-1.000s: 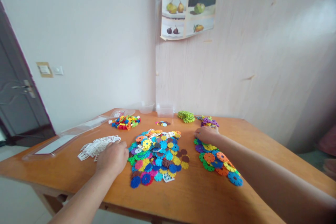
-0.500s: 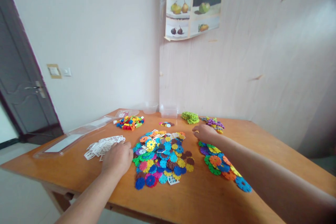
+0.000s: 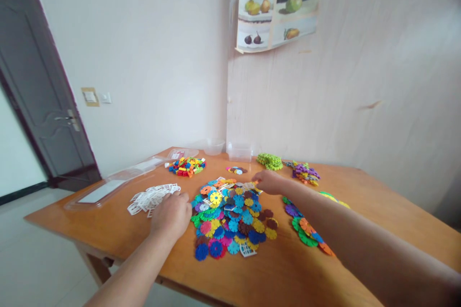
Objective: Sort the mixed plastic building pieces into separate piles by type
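Observation:
A big heap of flat, many-coloured snowflake discs (image 3: 230,216) lies mid-table. My left hand (image 3: 172,215) rests knuckles-up at the heap's left edge, fingers curled under; what is in them is hidden. My right hand (image 3: 268,182) reaches across to the heap's far right edge, fingers bent down onto the discs there. Under my right forearm lies a second row of larger discs (image 3: 306,230). White fence-like pieces (image 3: 151,197) lie just left of my left hand.
The wooden table (image 3: 281,273) also carries small coloured bricks (image 3: 186,166), a green disc cluster (image 3: 270,161), a purple mixed cluster (image 3: 305,172), clear tubs (image 3: 239,151) at the back, and a clear flat lid (image 3: 108,187) at the left. A door stands left.
My right hand has moved left from the purple cluster to the far edge of the big heap. The left hand stays put. The camera has turned left.

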A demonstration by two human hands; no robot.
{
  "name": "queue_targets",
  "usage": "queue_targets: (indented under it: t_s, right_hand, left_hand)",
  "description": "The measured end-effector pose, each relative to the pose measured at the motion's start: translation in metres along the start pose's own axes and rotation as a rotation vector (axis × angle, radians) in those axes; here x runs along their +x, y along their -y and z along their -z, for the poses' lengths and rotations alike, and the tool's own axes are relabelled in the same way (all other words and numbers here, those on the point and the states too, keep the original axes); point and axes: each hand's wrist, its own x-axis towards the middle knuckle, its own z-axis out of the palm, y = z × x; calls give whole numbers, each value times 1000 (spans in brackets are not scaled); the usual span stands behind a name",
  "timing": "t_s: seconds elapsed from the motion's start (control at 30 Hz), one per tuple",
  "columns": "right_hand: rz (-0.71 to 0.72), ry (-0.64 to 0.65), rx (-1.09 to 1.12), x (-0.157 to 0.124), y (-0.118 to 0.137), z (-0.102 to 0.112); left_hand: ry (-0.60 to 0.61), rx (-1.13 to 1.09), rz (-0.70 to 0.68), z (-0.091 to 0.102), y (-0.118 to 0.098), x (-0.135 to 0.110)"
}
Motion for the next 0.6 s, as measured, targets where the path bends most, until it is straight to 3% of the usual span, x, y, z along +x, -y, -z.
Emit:
queue_targets:
  t_s: [0.2, 0.6]
  right_hand:
    - [58, 57, 49, 6, 5, -2]
    - [27, 110, 67, 21, 0, -7]
  left_hand:
    - [-32, -9, -9, -2, 0, 0]
    - [-31, -17, 20, -3, -1, -1]
